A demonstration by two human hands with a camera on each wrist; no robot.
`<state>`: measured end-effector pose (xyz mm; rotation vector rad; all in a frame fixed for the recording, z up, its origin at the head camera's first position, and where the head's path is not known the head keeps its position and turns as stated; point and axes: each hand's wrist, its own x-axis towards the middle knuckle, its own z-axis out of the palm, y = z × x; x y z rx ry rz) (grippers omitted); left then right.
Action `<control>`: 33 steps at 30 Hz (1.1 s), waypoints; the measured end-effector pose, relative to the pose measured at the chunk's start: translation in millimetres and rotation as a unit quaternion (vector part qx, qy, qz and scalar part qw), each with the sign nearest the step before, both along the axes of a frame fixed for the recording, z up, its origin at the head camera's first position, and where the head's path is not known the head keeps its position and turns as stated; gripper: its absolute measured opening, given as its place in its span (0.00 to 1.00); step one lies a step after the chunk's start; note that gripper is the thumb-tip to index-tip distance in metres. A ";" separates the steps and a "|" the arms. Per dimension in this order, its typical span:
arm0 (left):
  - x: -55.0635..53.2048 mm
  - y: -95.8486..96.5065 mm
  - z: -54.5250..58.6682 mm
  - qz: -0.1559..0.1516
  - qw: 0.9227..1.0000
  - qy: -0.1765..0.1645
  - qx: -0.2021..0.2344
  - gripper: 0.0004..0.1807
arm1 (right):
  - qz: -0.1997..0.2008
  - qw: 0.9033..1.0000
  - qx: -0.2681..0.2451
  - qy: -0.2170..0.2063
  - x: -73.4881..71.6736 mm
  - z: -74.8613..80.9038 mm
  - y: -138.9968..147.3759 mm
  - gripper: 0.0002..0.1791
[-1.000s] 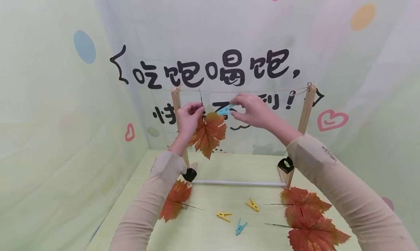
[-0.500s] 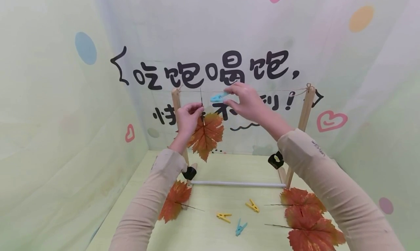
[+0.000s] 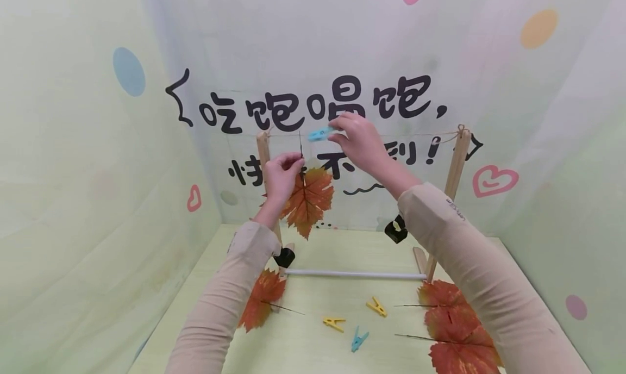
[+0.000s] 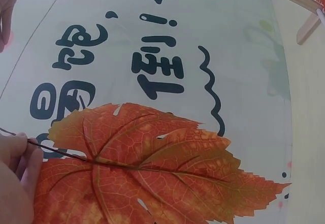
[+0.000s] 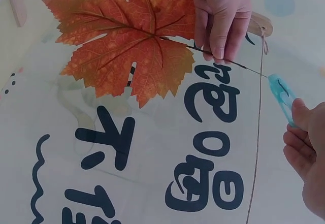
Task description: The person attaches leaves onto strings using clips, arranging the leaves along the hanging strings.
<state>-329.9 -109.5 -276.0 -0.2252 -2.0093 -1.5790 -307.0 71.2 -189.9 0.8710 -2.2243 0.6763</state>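
Note:
In the head view my left hand (image 3: 282,179) pinches the thin dark stem of an orange-red artificial leaf (image 3: 309,203), which hangs tip down. The stem's upper end reaches the twine (image 3: 391,135) strung between two wooden posts. My right hand (image 3: 359,143) pinches a light blue clothespin (image 3: 320,133) close to the twine, just right of the stem. From the right wrist view, the clothespin (image 5: 282,94) points at the stem's end beside the twine (image 5: 259,132). The left wrist view shows my left fingers (image 4: 31,165) on the stem below the leaf's veined face (image 4: 152,168).
Two yellow clothespins (image 3: 334,323) (image 3: 376,306) and a blue clothespin (image 3: 359,338) lie on the table. One leaf (image 3: 264,300) lies at left, others (image 3: 459,341) at right. The wooden posts (image 3: 457,167) stand either side, joined low down by a white rod (image 3: 354,274).
My right hand has moved up and left, carrying the blue clothespin from beside the leaf to the twine. My left hand stays nearly still with the leaf.

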 end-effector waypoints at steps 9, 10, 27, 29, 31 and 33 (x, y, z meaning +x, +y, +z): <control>0.2 0.9 0.9 0.000 1.000 -0.005 0.004 0.09 | -0.018 1.000 -0.013 0.012 -4.2 -1.0 -10.1 0.11; 0.0 1.0 0.8 0.000 1.000 -0.005 0.003 0.09 | -0.021 1.000 -0.014 0.013 -4.8 -1.4 -10.5 0.11; -2.4 1.3 -0.3 -0.012 1.000 -0.009 0.023 0.09 | -0.034 0.999 -0.008 -0.015 -18.5 0.1 -20.3 0.10; -3.0 1.5 -0.6 -0.013 0.999 -0.013 0.026 0.09 | -0.033 0.999 -0.006 -0.021 -19.3 -0.4 -22.1 0.10; -3.5 1.4 -0.7 -0.014 0.999 -0.016 0.030 0.09 | -0.031 0.999 -0.003 -0.024 -19.9 -0.6 -24.2 0.10; -3.6 1.4 -0.6 -0.014 0.999 -0.017 0.031 0.10 | -0.030 0.999 0.003 -0.025 -20.4 -0.7 -26.0 0.10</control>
